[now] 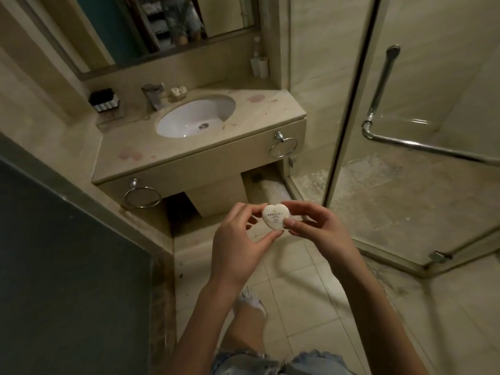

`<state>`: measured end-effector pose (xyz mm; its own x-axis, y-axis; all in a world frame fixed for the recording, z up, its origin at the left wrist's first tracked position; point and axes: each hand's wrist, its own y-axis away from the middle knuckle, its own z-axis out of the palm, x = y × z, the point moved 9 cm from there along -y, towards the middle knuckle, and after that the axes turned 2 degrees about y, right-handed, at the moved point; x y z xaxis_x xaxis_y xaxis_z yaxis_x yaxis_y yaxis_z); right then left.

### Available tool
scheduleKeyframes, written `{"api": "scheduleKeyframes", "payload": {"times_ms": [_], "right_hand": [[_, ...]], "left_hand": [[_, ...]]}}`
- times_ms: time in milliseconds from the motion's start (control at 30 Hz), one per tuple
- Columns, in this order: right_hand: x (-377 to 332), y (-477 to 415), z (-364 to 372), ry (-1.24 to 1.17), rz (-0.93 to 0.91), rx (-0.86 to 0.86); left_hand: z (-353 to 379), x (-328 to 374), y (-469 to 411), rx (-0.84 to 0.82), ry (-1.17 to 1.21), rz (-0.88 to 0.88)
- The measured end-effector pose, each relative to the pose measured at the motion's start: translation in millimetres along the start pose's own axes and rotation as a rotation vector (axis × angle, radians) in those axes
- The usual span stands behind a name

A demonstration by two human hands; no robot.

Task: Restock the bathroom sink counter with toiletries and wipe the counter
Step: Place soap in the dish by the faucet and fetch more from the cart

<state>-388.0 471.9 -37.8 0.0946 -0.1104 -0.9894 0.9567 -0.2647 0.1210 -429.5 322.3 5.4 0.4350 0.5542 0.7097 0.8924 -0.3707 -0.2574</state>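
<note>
The left hand (240,239) pinches a small heart-shaped soap (276,219) between its thumb and curled fingertips. The right hand (322,228) pinches the opposite edge, so the soap is held in the air above the tiled floor (284,266), short of the sink. It is white and smooth, with fine print. The beige stone tabletop (189,150) is blotched pink and carries a black holder (104,100), a chrome faucet (153,94) and an oval white basin (194,115).
</note>
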Motion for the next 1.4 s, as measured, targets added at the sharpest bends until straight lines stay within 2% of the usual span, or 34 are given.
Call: {"api": "scheduleKeyframes", "payload": {"times_ms": [300,400,700,900,1133,1400], "right_hand": [[-11,-121,-17,0.033,0.003,0.096],[-30,-180,-16,0.023,-0.016,0.11],[-74,-349,38,0.121,-0.058,0.032],[-81,-420,69,0.142,-0.08,-0.03],[-65,-501,96,0.087,-0.006,-0.088],[-76,-628,126,0.085,-0.014,-0.131]], "left_hand": [[34,-34,-129,-0.081,0.103,0.062],[28,-45,-189,-0.045,0.147,0.076],[-8,-112,-341,0.061,0.125,0.027],[-18,-150,-395,0.133,0.114,0.043],[-22,-201,-455,0.117,0.074,-0.101],[-38,-247,-563,0.196,0.046,-0.096]]}}
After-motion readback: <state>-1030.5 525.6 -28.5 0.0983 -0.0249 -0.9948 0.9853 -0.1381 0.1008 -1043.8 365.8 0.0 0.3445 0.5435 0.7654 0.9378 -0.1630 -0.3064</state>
